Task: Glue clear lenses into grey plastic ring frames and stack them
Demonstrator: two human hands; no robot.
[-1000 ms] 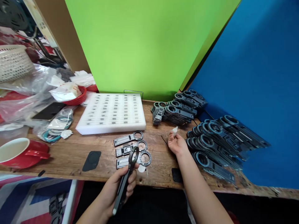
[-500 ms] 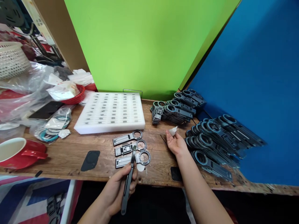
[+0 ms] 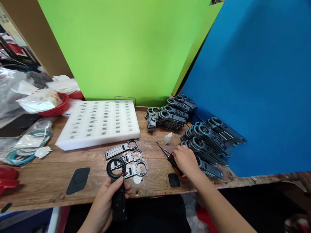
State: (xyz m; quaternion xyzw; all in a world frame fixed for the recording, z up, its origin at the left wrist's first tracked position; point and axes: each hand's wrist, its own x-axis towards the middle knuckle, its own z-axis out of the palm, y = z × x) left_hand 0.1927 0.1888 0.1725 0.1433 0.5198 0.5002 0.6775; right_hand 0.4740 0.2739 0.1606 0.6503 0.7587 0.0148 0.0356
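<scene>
My left hand (image 3: 110, 197) is wrapped round a dark ring-ended part (image 3: 119, 204), its ring facing up. Beyond it three grey ring-ended parts (image 3: 118, 151) lie side by side on the wooden table (image 3: 51, 174). My right hand (image 3: 186, 158) is over the orange-and-black handle of a tool (image 3: 176, 165), fingers curled down on it; the thin metal end points away to the left. A small white bottle (image 3: 167, 138) stands just beyond the tool, touched by neither hand.
A white foam tray (image 3: 99, 121) holds rows of small pieces. Stacks of ring-ended parts (image 3: 175, 116) fill the back right, with more stacks (image 3: 209, 142) nearer. Dark pads (image 3: 78, 180) lie near the front edge. Bagged rings (image 3: 31, 142) and a red basket (image 3: 57, 108) are left.
My right hand has let go of the white bottle and moved onto the tool. The part in my left hand has turned to show its ring. The view has shifted right.
</scene>
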